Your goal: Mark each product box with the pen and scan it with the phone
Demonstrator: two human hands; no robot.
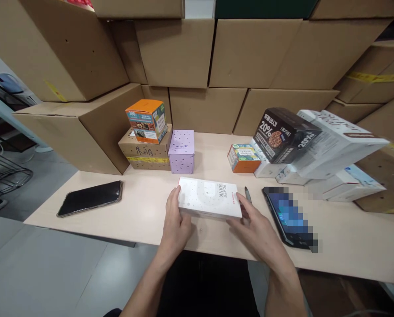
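1. The counter (144,220) is spreading out before stacked cardboard cartons (190,53).
2. A dark brown "20%" box (284,132) is resting on white packaging at the right.
3. The left hand (177,224) is half-closing around the left end of a power bank box; the right hand (254,226), fingers loosely bent, is holding its right end.
4. That power bank box (208,198) is showing its white printed top, facing up between both hands, above the counter's front part; whether it is touching the surface is unclear.
5. A smartphone (91,199) is lying well left.
6. A pen (247,193) is poking out behind the right fingers, partly hidden.
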